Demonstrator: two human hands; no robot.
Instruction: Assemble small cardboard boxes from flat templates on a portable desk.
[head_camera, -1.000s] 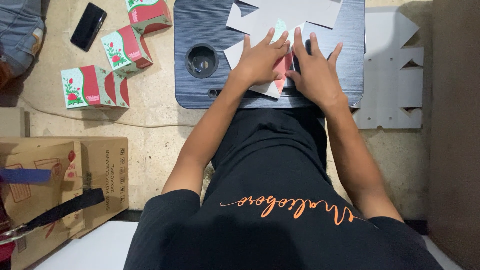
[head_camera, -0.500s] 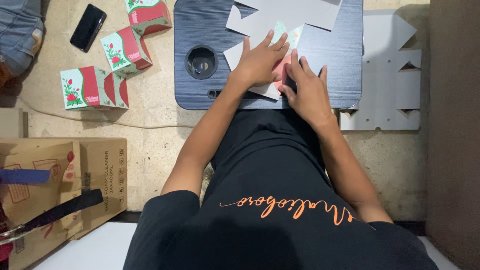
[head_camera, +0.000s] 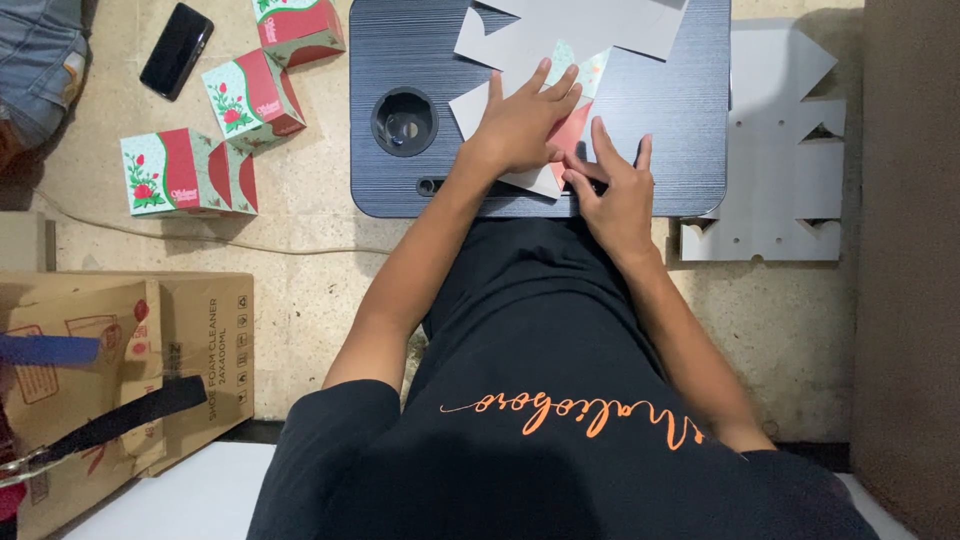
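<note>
The left hand (head_camera: 522, 125) stays flat, fingers spread, pinning the flat carton blank (head_camera: 520, 95) to the lap desk (head_camera: 400, 190), right of its cup hole (head_camera: 404, 121). The right hand (head_camera: 615, 190) has slid in from the blank's right side and now pinches the red flap (head_camera: 572, 135) at the desk's near edge, so a fold looks underway.

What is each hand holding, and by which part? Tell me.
Neither grips anything. The left hand presses flat on the flat carton blank on the lap table; the right hand pinches its red flap's edge.
</note>
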